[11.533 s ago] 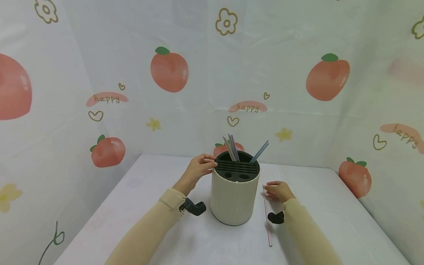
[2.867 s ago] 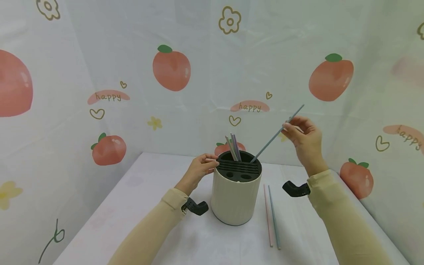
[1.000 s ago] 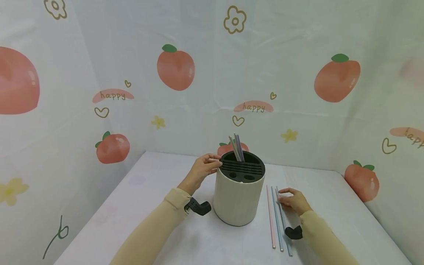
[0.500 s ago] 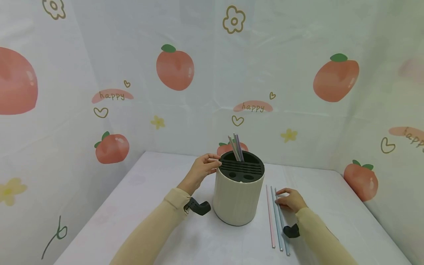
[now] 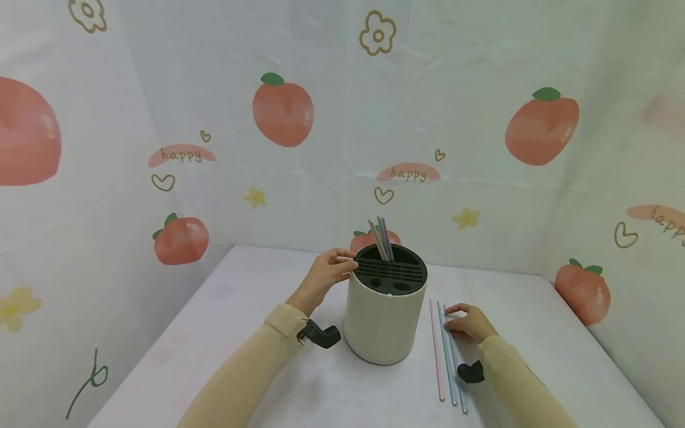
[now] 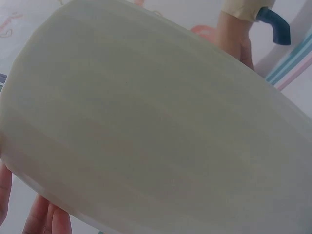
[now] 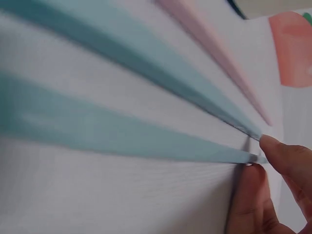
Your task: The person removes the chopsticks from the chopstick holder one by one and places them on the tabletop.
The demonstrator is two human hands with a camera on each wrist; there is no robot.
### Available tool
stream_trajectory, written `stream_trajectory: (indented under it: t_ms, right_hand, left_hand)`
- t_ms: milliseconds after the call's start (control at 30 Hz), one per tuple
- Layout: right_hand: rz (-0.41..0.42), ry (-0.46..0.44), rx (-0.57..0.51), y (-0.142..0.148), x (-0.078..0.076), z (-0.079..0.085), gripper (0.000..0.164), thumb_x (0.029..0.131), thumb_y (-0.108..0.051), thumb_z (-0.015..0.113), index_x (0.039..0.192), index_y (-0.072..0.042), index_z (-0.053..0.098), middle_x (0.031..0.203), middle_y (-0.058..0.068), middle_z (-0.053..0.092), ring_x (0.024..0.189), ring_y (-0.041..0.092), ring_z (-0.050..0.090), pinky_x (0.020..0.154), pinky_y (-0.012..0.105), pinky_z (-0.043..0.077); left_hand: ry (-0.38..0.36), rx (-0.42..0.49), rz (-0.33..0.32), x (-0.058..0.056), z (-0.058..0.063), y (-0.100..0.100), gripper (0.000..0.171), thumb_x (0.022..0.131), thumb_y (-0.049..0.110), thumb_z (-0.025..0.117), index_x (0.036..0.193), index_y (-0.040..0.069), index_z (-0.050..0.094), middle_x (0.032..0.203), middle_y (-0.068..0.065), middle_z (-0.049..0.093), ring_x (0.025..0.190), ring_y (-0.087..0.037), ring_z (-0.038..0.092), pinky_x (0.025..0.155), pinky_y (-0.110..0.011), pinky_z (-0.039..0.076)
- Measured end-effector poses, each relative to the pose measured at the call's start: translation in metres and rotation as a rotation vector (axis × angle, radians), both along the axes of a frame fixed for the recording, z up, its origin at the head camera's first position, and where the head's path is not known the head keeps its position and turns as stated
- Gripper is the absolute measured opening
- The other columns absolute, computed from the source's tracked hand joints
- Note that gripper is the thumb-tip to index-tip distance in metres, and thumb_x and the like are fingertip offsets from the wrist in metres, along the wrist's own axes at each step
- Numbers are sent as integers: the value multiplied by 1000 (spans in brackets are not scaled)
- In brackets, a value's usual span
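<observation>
In the head view, a cream holder with a black slotted top stands mid-table. Several thin chopsticks, purple and pale green among them, lean in its rear opening. My left hand touches the left rim; the left wrist view shows its fingers against the holder's edge. To the holder's right lie a pink chopstick and a blue chopstick, side by side. My right hand pinches the far end of a second blue chopstick, flat on the table, between thumb and finger.
White cloth covers the table. A printed backdrop rises behind it and at both sides. Dark straps with camera mounts sit at both wrists.
Earlier, both blue chopsticks left the holder and came down beside the pink one. During the last second, the second blue one shifted slightly left with my right hand; my left hand stays at the rim.
</observation>
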State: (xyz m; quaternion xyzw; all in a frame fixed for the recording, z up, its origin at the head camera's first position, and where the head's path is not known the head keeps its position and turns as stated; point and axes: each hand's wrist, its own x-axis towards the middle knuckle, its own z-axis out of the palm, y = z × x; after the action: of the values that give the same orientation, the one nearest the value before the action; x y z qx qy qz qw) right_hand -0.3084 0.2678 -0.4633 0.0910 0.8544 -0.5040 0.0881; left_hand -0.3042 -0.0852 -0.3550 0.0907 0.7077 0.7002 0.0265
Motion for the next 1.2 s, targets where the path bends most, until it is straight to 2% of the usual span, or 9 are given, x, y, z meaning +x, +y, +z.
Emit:
stream_trajectory:
  t_ms: [133, 267, 367, 567, 700, 800, 900, 1133, 1200]
  right_hand:
    - [19, -22, -121, 6, 6, 9, 46, 86, -1, 68, 127, 9, 50, 87, 5, 60, 67, 11, 60, 65, 24, 56]
    - [84, 7, -271, 13, 8, 30, 47, 94, -4, 60, 135, 10, 41, 93, 0, 67, 81, 11, 64, 76, 29, 59]
    - [147, 101, -368, 14, 6, 56, 46, 98, -9, 55, 137, 8, 39, 101, -2, 65, 89, 8, 65, 84, 30, 57]
    - [184, 331, -607, -12, 3, 117, 26, 98, -12, 57, 122, -15, 51, 105, -3, 59, 94, 6, 63, 89, 26, 55]
    - [225, 448, -728, -40, 3, 144, 24, 96, -8, 58, 119, -15, 55, 107, -1, 60, 97, 10, 64, 89, 27, 55]
    - [291, 505, -724, -60, 3, 156, 24, 96, -6, 58, 118, -13, 56, 108, 0, 60, 99, 11, 64, 90, 27, 55]
    - [357, 536, -668, -76, 1, 162, 23, 96, -3, 57, 115, -15, 59, 106, -1, 63, 99, 10, 64, 90, 27, 55]
    - [399, 527, -407, -100, -6, 165, 24, 92, -14, 66, 116, -14, 63, 107, -7, 67, 101, 9, 66, 90, 25, 54]
    - [401, 520, -330, -104, -8, 165, 30, 91, -16, 68, 119, -10, 62, 113, 1, 68, 101, 9, 66, 90, 24, 54]
  left_hand:
    - [-6, 3, -9, 1, 0, 2, 26, 90, 10, 66, 115, 3, 62, 107, -10, 63, 100, -19, 61, 99, -44, 50]
    - [-7, 0, -9, 1, 1, 2, 27, 90, 10, 66, 115, 3, 62, 108, -10, 63, 100, -19, 61, 99, -43, 51]
    - [-4, -3, -2, 2, 2, 2, 26, 90, 11, 66, 115, 3, 62, 108, -11, 63, 100, -19, 61, 98, -43, 51]
    - [-4, -5, 9, 4, 4, -1, 27, 90, 10, 66, 115, 3, 62, 109, -11, 63, 99, -19, 61, 98, -43, 51]
    - [-2, -6, 10, 4, 4, -2, 26, 90, 11, 66, 115, 3, 62, 108, -11, 62, 100, -20, 61, 98, -44, 51]
    - [-3, -1, 11, 4, 4, -1, 26, 90, 10, 66, 114, 3, 63, 107, -11, 63, 99, -20, 61, 98, -44, 51]
    - [-3, 3, 9, 3, 3, 0, 25, 90, 9, 65, 114, 3, 63, 107, -11, 63, 99, -19, 61, 98, -43, 51]
    - [-5, -2, 10, 2, 3, 0, 26, 90, 10, 66, 114, 3, 63, 107, -11, 64, 98, -19, 61, 97, -42, 52]
    - [-9, -2, 11, 2, 3, 1, 26, 90, 10, 66, 114, 3, 63, 107, -11, 64, 98, -19, 61, 97, -42, 52]
